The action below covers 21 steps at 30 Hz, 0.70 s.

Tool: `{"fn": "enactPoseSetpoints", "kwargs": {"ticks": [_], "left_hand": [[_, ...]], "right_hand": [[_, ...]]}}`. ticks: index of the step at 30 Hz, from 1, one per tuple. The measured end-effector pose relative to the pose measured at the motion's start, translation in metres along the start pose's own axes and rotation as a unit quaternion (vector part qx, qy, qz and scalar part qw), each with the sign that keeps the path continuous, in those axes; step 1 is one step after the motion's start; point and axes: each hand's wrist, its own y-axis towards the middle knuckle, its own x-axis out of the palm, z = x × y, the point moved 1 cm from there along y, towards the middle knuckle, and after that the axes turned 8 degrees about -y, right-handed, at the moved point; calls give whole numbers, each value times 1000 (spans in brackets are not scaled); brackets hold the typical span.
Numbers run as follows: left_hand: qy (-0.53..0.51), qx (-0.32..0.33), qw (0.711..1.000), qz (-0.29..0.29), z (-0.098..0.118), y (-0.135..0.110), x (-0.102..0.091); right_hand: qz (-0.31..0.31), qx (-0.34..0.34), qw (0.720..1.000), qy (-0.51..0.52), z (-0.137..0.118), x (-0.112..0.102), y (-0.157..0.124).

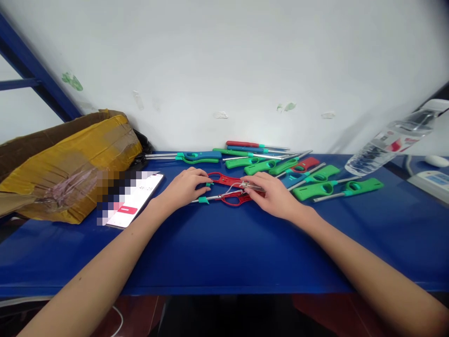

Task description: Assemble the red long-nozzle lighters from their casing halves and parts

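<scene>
Left hand (189, 186) pinches a red casing half (228, 180) to the right of the phone (143, 196), right hand (271, 193) pinches a slim inner part (253, 186), and this apparent parts-handling step calls next for steady grip.

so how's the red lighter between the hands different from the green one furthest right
The red lighter is opened; the green lighter looks closed. The red lighter is handled by the left hand and right hand; the green lighter lies untouched. Both have teal parts and a metal tube.
</scene>
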Motion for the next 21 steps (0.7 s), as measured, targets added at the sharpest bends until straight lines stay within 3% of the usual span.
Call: {"fn": "enactPoseSetpoints", "kwargs": {"ticks": [5,8,13,17,21], "left_hand": [[17,-32,999,17,0,0,-1],[1,-25,998,58,4,0,-2],[-108,75,982,137,26,-1,-2],[-166,147,964,148,44,-2,3],[-183,163,960,139,51,-2,6]], "right_hand": [[-6,0,1000,-1,-2,-2,-2],[-12,2,1000,0,-3,-2,-3],[-21,7,1000,2,-3,-2,-3],[-15,8,1000,22,-4,-3,-4],[-10,19,998,51,-5,-5,-4]]}}
